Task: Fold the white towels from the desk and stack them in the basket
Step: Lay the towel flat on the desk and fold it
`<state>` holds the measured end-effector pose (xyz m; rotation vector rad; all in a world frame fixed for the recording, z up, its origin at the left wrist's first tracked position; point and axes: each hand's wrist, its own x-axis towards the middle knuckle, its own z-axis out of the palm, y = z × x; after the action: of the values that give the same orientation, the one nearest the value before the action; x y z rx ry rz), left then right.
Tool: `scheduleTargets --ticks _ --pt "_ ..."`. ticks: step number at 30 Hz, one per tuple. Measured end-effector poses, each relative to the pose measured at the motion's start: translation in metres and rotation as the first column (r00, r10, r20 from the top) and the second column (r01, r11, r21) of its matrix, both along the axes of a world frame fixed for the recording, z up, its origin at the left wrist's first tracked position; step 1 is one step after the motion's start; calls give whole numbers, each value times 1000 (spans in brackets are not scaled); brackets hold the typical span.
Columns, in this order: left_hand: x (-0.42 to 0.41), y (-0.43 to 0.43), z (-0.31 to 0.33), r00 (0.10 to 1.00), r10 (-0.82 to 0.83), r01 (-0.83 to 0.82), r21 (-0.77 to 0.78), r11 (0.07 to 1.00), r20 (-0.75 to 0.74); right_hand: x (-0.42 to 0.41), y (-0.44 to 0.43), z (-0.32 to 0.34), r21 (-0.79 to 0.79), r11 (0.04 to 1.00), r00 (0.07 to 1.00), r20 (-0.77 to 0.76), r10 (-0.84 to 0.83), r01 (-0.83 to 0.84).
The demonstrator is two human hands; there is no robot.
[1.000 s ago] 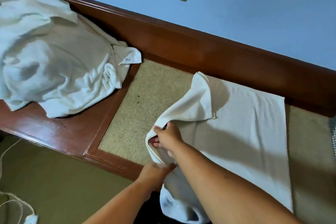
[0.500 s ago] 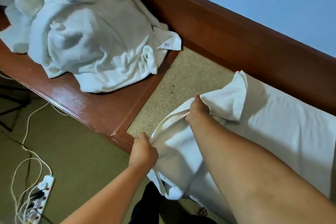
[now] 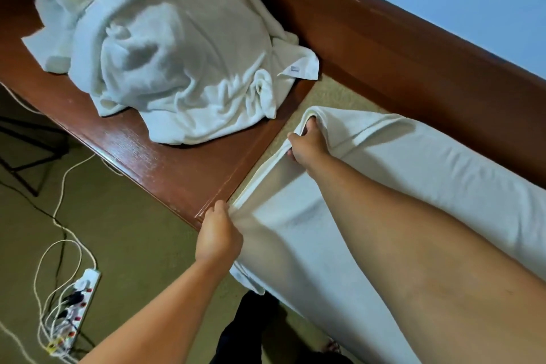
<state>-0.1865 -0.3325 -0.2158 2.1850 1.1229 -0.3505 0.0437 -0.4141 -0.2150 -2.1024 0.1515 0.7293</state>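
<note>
Hands pinch the soft, limp towel (image 3: 428,162) along its folded edge: left hand (image 3: 217,238) at the desk (image 3: 177,162) rim, right hand (image 3: 307,145) farther in.

the desk (image 3: 183,168) is glossy red-brown wood with a beige speckled inset panel (image 3: 334,91) and a raised back rail (image 3: 384,38). a crumpled heap of white towels (image 3: 177,47) lies on the wood at its left end, one labelled corner reaching the panel's back left corner. a flat towel (image 3: 443,162) covers the panel toward the right end and hangs over the front edge.
</note>
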Motion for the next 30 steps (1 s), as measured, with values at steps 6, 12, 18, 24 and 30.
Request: scheduleTargets --ticks 6,12,18,24,30 --pt "1 -14 7 989 126 -122 -51 991 75 5 -31 -4 -198 979 993 92 71 -52" --pt "-11 -25 11 963 -150 139 64 988 222 28 -73 -12 49 927 928 24 -372 371" --pt "-22 -42 1 855 -460 457 74 887 240 60 -112 21 32 894 886 124 -447 447" --pt "-35 -47 1 875 -474 484 -167 859 101 63 -166 35 -21 993 941 322 -103 116" --pt "-44 -78 21 884 -437 467 -249 849 168 50 -219 42 -147 989 943 331 40 10"
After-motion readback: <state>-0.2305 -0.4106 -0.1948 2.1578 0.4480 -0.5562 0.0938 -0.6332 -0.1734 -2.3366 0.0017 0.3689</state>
